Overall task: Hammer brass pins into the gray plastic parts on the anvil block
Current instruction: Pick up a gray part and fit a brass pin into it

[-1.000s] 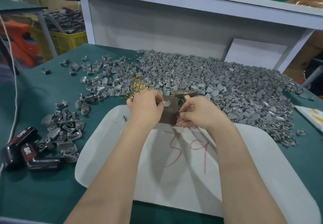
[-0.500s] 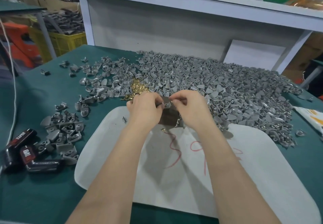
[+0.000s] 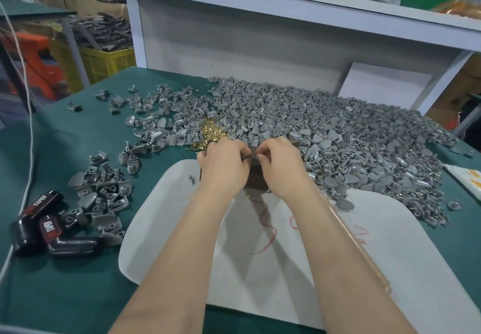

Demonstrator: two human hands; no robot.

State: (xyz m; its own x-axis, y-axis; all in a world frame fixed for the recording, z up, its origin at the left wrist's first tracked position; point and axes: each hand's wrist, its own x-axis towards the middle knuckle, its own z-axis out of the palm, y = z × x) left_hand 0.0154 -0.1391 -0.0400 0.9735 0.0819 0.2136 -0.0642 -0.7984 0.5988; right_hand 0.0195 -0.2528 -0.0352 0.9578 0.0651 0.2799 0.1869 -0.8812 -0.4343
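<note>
The dark brown anvil block [image 3: 256, 181] stands at the far edge of the white pad [image 3: 299, 268], mostly hidden between my hands. My left hand [image 3: 223, 163] pinches a gray plastic part [image 3: 250, 153] on top of the block. My right hand [image 3: 282, 164] meets it there with its fingertips closed on something too small to make out. It also holds the hammer, whose tan handle [image 3: 364, 253] runs back along my right forearm. A heap of brass pins [image 3: 212, 134] lies just beyond my left hand.
A big pile of gray parts [image 3: 351, 146] covers the green table to the right and back. A smaller group of gray parts [image 3: 104, 198] lies at the left, next to a black and red tape tool [image 3: 39, 227]. A white shelf unit [image 3: 247, 42] stands behind.
My right hand has moved from beside the block up to its top, where it meets my left hand's fingertips. The hammer head that showed above the block is now hidden behind my right hand.
</note>
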